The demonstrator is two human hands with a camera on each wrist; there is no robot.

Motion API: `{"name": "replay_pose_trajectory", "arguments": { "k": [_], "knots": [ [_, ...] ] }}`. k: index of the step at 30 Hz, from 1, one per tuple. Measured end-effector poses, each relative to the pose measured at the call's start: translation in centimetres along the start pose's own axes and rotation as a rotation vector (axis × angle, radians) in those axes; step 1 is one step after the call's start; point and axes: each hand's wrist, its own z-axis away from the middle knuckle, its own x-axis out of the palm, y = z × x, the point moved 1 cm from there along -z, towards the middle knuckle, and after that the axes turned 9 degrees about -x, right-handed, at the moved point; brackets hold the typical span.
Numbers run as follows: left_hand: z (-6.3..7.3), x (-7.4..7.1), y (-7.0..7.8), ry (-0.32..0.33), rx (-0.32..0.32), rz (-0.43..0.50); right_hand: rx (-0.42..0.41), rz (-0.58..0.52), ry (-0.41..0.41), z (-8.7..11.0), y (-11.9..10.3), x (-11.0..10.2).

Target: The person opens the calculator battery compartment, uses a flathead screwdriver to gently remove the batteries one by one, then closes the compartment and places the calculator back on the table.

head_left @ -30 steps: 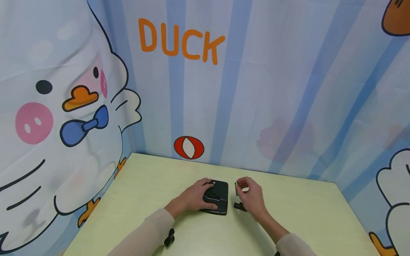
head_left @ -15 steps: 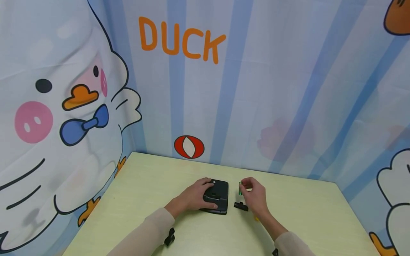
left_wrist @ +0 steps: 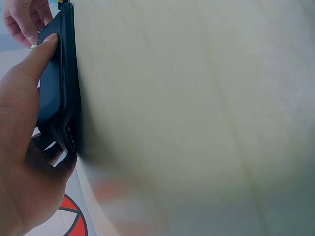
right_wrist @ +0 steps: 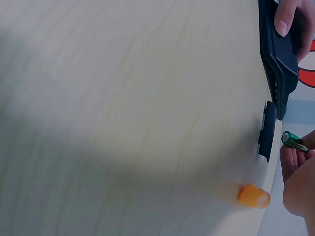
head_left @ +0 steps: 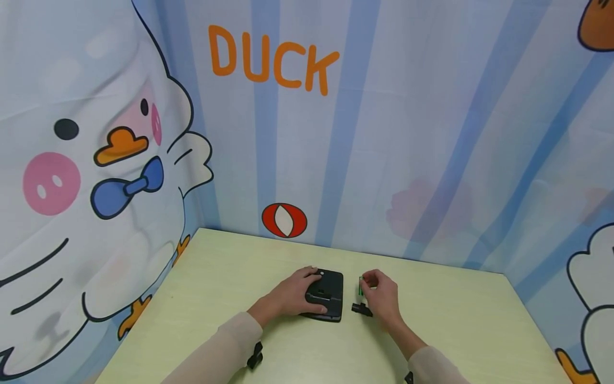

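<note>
A flat black device [head_left: 334, 290], like a desk calculator turned face down, lies on the table. My left hand [head_left: 289, 295] holds it from the left, with fingers at the far edge and the thumb [left_wrist: 45, 51] on its upturned back. To its right, my right hand [head_left: 384, 296] pinches a small green battery [right_wrist: 291, 139] between thumb and fingers, raised over the table. In the head view the battery points away from me. A small black cover [right_wrist: 267, 130] lies just below this hand, beside the device.
A small orange object [right_wrist: 254, 196] sits on the pale table [head_left: 268, 256] near my right wrist, mostly hidden by it in the head view. Behind the table hangs a blue-striped curtain [head_left: 297, 149] with duck pictures.
My right hand has shifted slightly right, away from the device, and the battery in its fingers shows more of its length. The left hand and the device have stayed in place.
</note>
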Motion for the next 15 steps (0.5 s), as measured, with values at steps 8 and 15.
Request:
{"name": "replay_pose_trajectory", "arguments": {
  "k": [8, 15],
  "knots": [
    [-0.02, 0.09, -0.09, 0.002, 0.002, -0.005, -0.006, 0.031, -0.005, 0.18, 0.38, 0.47],
    [-0.09, 0.11, -0.03, 0.001, -0.002, -0.006, -0.004, 0.052, 0.000, 0.20, 0.85, 0.90]
  ]
}}
